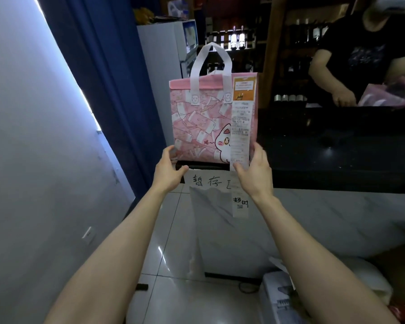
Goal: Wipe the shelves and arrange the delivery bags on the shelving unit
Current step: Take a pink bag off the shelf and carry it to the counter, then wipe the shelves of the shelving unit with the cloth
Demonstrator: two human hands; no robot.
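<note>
Steadies pink delivery bag [204,122] upright on near edge of dark shelf [204,165], left hand [170,170] and right hand [255,169] spread wide, pressing its lower corners. Risks toppling it nearward on release, or snagging hanging receipt [240,136].

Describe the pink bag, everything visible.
The pink bag stands upright, facing the camera, and seems to rest on a dark shelf. It looks like non-woven fabric, printed with banknotes and a white cartoon cat. White loop handles rise from its top. A long receipt with an orange head hangs down its right side, past the bottom. The left hand touches its lower left corner, the right hand its lower right.
</note>
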